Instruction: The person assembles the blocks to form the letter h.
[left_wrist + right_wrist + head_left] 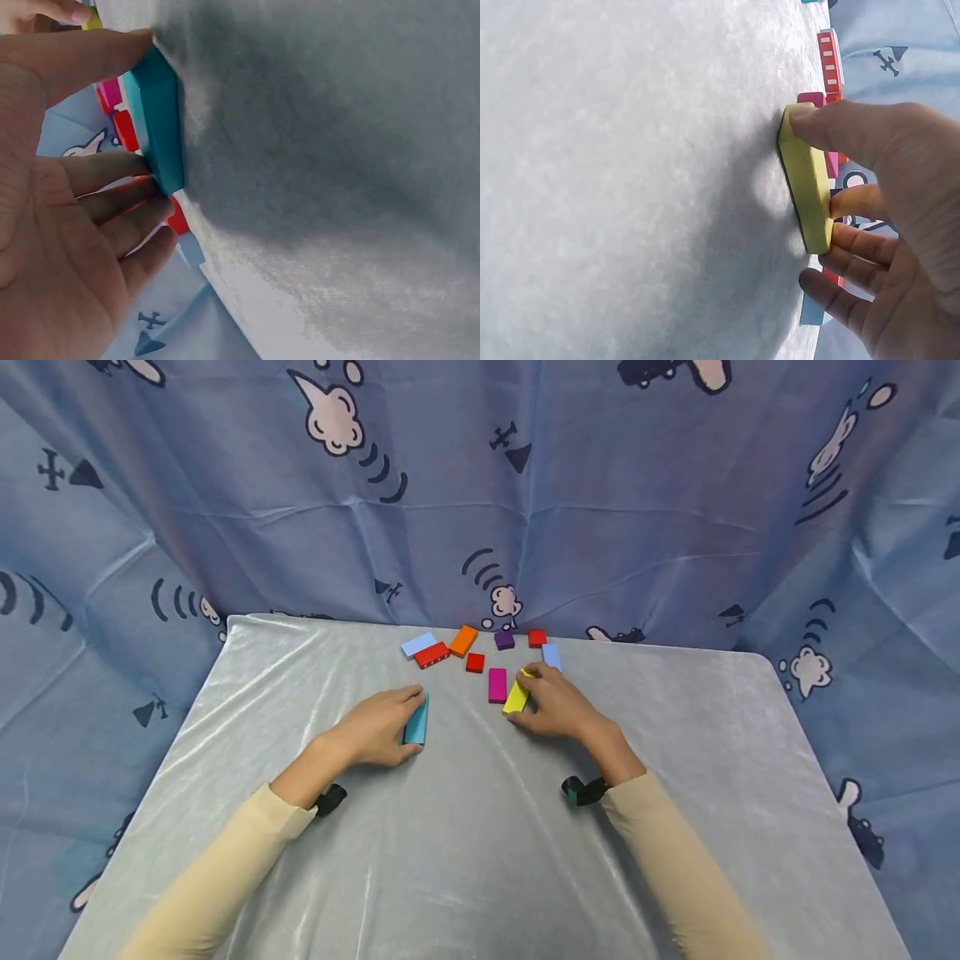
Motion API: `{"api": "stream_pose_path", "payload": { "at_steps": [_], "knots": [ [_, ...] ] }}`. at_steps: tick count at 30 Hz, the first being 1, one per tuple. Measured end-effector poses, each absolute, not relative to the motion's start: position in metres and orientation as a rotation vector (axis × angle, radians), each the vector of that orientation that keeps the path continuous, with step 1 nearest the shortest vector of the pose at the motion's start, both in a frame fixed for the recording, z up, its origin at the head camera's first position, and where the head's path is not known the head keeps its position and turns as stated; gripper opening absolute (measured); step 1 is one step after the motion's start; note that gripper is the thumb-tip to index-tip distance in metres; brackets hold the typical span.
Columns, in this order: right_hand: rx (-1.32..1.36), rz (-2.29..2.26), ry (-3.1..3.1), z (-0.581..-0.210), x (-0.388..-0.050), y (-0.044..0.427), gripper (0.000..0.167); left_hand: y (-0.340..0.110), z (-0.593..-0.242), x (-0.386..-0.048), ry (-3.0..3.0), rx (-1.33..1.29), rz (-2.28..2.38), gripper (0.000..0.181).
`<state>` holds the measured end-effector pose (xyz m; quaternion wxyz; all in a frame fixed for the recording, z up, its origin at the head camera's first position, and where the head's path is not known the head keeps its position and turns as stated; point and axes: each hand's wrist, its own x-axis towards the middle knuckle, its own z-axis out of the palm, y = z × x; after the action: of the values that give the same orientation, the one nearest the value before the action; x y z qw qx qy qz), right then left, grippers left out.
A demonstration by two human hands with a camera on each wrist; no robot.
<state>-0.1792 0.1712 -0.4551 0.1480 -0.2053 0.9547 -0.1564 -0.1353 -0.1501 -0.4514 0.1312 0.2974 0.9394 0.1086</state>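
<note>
My left hand (375, 728) grips a teal block (416, 722) lengthwise, thumb at the near end and fingers at the far end. The left wrist view shows this teal block (156, 120) low against the grey cloth. Over to the right, my right hand (561, 703) pinches a yellow block (516, 698) by its two ends in the same way; it stands slanted. In the right wrist view the yellow block (807, 180) casts its shadow on the cloth. A magenta block (497, 686) lies just left of the yellow one, apart from it.
Behind the hands lie a light blue block (417, 644), a red block with white marks (432, 655), an orange block (463, 641), a small red block (475, 662), a purple block (504, 640), another red block (537, 638) and another light blue block (551, 656). A patterned blue curtain (450, 527) hangs behind.
</note>
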Motion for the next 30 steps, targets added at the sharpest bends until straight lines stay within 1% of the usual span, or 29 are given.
{"api": "stream_pose_path", "payload": {
  "at_steps": [13,19,25,30],
  "knots": [
    [-0.548,-0.417,2.784,-0.455,-0.178,0.169,0.078,-0.155,-0.448,-0.122,2.742,0.976,0.249,0.083],
    [-0.512,-0.481,2.791,-0.457,-0.177,0.168,0.078,-0.158,-0.445,-0.113,2.740,1.038,0.216,0.081],
    [-0.495,-0.584,2.774,-0.460,-0.167,0.172,0.082,-0.157,-0.451,-0.100,2.772,1.036,0.227,0.080],
    [-0.552,-0.682,2.790,-0.460,-0.158,0.170,0.081,-0.162,-0.454,-0.092,2.815,1.053,0.290,0.081]
  ]
}}
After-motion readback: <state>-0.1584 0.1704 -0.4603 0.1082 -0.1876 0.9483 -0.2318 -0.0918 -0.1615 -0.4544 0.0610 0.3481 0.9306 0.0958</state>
